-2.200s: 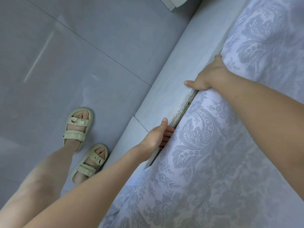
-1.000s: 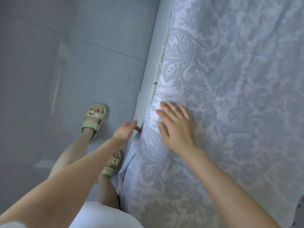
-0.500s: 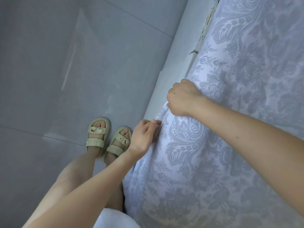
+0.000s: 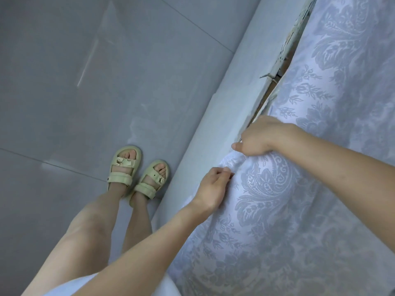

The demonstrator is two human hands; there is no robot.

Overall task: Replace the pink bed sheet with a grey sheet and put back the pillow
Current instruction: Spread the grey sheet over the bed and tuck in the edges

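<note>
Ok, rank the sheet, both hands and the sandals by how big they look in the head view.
Largest by far: sheet.
Then right hand, left hand and either sandal look roughly alike; the hands are nearer the camera, so I won't rank them.

No writing, label, brand or number can be read anywhere here. The grey sheet (image 4: 299,189) carries only a woven pattern of flowers and scrolls (ornament, not letters). The little pale buckles on the sandals (image 4: 126,165) are too small to tell whether anything is marked on them.
</note>
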